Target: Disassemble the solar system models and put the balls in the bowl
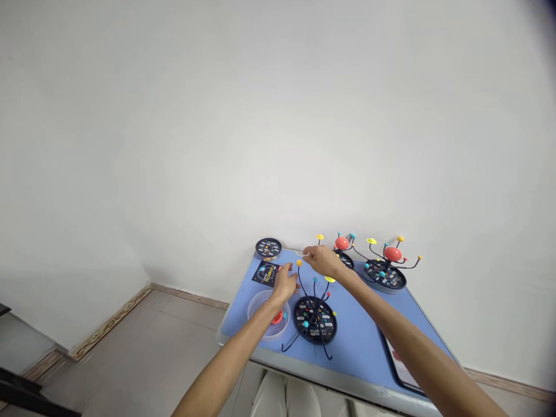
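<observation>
A planet model on a round black base (315, 320) stands in front of me, with bent black wire arms and small coloured balls. An orange ball (299, 263) tops its tallest arm. To the left of this ball, my left hand (284, 284) is open, its fingers apart. My right hand (322, 260) hovers just right of and above the same ball, fingers bent and loosely apart; I see nothing held in it. Two wire ends at the model's front bear no ball. Beneath my left forearm sits a clear plastic bowl (253, 317) containing a red part (277, 317).
Two similar models with red centre balls (392, 254) (341, 243) stand at the back right. A round black-topped container (268, 247) and a dark printed card (263, 273) lie at the back left. A tablet (402, 365) rests at the right. The blue table (360, 341) meets a white wall.
</observation>
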The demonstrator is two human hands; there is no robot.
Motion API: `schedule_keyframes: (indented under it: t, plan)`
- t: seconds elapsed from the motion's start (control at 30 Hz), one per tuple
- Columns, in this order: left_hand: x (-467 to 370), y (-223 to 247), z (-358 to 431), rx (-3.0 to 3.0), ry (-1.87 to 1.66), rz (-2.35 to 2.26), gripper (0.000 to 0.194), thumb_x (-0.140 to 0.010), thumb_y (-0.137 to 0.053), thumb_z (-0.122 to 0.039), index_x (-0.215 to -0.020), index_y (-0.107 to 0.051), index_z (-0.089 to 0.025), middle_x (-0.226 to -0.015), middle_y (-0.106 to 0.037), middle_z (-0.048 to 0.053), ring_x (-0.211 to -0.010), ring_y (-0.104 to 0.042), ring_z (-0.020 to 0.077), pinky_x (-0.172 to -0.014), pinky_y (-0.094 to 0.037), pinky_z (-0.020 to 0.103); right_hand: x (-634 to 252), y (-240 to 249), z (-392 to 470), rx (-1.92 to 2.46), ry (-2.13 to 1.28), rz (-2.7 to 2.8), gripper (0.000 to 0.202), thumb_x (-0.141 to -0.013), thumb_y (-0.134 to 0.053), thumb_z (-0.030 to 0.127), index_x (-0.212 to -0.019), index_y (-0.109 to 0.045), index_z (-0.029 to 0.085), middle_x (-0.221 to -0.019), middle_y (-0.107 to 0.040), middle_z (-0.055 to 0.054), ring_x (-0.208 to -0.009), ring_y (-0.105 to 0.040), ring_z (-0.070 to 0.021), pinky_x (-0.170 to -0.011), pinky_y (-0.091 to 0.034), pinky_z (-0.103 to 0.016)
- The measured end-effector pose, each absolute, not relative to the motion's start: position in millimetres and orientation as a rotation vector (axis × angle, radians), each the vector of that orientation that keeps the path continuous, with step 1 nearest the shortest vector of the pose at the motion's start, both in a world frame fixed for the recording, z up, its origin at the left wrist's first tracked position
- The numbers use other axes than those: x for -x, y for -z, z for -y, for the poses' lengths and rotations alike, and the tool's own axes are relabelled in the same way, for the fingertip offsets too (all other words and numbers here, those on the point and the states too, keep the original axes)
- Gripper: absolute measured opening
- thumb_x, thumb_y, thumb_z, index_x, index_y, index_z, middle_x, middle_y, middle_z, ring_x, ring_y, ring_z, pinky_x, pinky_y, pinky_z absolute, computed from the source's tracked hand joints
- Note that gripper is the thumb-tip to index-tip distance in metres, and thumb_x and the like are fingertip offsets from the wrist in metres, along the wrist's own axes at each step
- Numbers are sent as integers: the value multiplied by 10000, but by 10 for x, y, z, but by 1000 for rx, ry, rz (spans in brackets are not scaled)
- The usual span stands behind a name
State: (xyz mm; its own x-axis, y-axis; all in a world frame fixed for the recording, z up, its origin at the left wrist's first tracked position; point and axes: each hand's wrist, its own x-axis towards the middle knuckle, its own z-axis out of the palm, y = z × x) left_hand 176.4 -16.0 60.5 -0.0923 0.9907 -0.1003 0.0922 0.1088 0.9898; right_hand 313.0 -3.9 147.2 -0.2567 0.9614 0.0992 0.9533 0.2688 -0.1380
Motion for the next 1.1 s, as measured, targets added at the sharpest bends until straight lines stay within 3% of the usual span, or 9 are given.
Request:
schedule_keyframes:
  t: [0.2, 0.33, 0.5, 0.63, 0.7, 0.8, 0.9, 1.1]
  plan:
    - [-1921, -505, -60, -1063, -1140, -1382, 313, -798, -632, -107, -1108, -665, -129, -1180, -658, 118, -387, -563, 28, -335, -397, 157, -2889, -1400, -121, 1938, -36, 2430, 393, -975, -420, 375, -1088, -708, 134, -1096, -716, -191, -1071, -660, -282, -820, -462, -327]
    - [-1947, -450, -117, -1049, -1169, -1362, 143, -807, -633, -103, -939, -686, -101, -960, -709, 68, -355, -536, 26, -320, -364, 143, -2843, -1331, -149, 1958, -50, 2487, 359, -955, -453, 319, -1076, -716, 108, -1087, -713, -210, -1070, -664, -290, -813, -473, -327]
    - [-1947, -414, -181, -1035, -1224, -1353, 76, -803, -617, -75, -824, -690, -85, -703, -652, 12, -341, -526, 43, -313, -350, 145, -2816, -1276, -162, 1943, -54, 2516, 321, -913, -463, 196, -1099, -708, 102, -1105, -707, -209, -1061, -668, -284, -794, -472, -318]
    - [-1943, -371, -222, -1036, -1259, -1333, 88, -781, -656, -109, -700, -683, -89, -527, -570, -23, -343, -522, 60, -329, -368, 145, -2837, -1284, -170, 1903, -84, 2552, 319, -855, -523, 175, -1115, -708, 175, -1130, -712, -162, -1061, -667, -275, -782, -468, -308]
    - [-1941, -345, -234, -1036, -1276, -1321, 93, -766, -680, -137, -682, -685, -97, -497, -552, -33, -343, -520, 63, -335, -374, 145, -2849, -1281, -180, 1889, -91, 2557, 315, -864, -531, 219, -1129, -702, 208, -1149, -710, -138, -1070, -662, -271, -783, -468, -308]
    - [-1939, -321, -244, -1035, -1285, -1309, 103, -753, -692, -155, -665, -679, -103, -488, -544, -37, -350, -529, 70, -345, -391, 153, -2846, -1260, -194, 1903, -75, 2537, 324, -920, -476, 296, -1113, -704, 168, -1141, -708, -165, -1070, -659, -283, -787, -469, -323]
    - [-1935, -321, -247, -1035, -1279, -1306, 108, -751, -691, -161, -663, -675, -100, -484, -543, -33, -354, -538, 80, -355, -414, 166, -2833, -1239, -197, 1903, -66, 2541, 305, -913, -474, 248, -1061, -717, 138, -1106, -715, -183, -1045, -667, -281, -776, -465, -315]
    - [-1921, -358, -235, -1043, -1262, -1284, 143, -737, -731, -226, -724, -704, -86, -495, -573, -11, -374, -565, 99, -366, -448, 182, -2887, -1248, -195, 1815, -85, 2604, 314, -822, -545, 150, -1081, -716, 201, -1108, -725, -127, -1030, -671, -262, -746, -449, -287]
